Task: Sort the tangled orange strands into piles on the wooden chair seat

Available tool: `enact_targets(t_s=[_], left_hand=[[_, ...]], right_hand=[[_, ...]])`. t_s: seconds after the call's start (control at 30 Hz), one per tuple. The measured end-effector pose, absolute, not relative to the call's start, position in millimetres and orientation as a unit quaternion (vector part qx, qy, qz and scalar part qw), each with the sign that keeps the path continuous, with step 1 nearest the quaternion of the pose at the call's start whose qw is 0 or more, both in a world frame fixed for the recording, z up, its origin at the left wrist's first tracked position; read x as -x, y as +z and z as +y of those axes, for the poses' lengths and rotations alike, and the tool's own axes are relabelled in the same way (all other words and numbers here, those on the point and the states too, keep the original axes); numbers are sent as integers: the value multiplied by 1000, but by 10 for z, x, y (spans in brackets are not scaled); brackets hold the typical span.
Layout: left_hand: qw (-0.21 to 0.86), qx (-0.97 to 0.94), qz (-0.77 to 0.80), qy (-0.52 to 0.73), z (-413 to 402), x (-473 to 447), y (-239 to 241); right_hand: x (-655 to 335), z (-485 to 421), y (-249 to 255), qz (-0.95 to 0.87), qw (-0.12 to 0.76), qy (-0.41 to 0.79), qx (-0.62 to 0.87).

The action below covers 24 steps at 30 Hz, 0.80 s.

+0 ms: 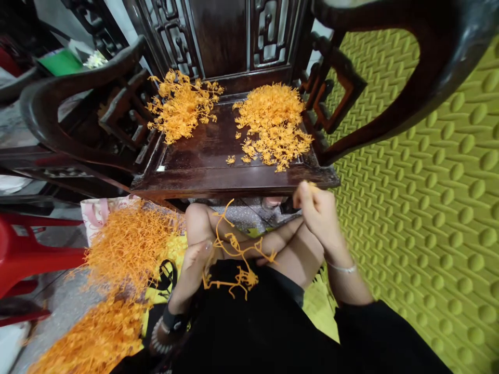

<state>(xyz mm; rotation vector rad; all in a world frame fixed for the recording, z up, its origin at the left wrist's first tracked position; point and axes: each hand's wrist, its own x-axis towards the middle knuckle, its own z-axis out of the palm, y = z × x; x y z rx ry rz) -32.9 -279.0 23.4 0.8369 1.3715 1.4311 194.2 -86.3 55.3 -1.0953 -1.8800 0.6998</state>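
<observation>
My left hand (196,265) is closed on a branching orange plastic sprue (241,254), which spreads over my lap with a few small pieces still on its thin arms. Closed in a fist, my right hand (317,208) is raised by the front right corner of the chair seat. A bit of orange shows at its top; most of what it holds is hidden by the fingers. On the seat, a heap of loose orange spider-like pieces (273,114) lies at the right. Another heap of orange pieces, some on stems, (179,106) lies at the left.
The dark carved wooden chair (202,156) stands in front of me, with curved arms on both sides. At left are a big pile of bare orange sprues (128,244), another orange pile (97,332) and a red plastic stool (39,254). Yellow textured matting (421,208) rises at right.
</observation>
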Motion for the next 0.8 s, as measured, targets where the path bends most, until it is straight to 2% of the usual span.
enact_targets(t_s=[0.2,0.27,0.37,0.43,0.5,0.63,0.8], left_hand=[[490,-323,460,666,-2561,113,377],[499,-321,435,677,-2520,114,383],[513,-314,424,677,-2457,128,362],[514,-303,426,680,-2413,131,347],[511,-286,425,690,-2373,129,337],[499,-252,442,702,-2312,122,323],[549,-269,488,623,-2247,82,224]], right_hand=[[-1550,145,597,-788,337,58,513],[-1508,401,591,-794,329,63,506],[-1444,493,566,-770,408,114,477],[-1416,341,558,-745,473,192,430],[-1426,56,540,-720,491,331,362],[-1543,-663,335,-645,417,588,253],[-1470,-1379,-88,-561,318,754,125]])
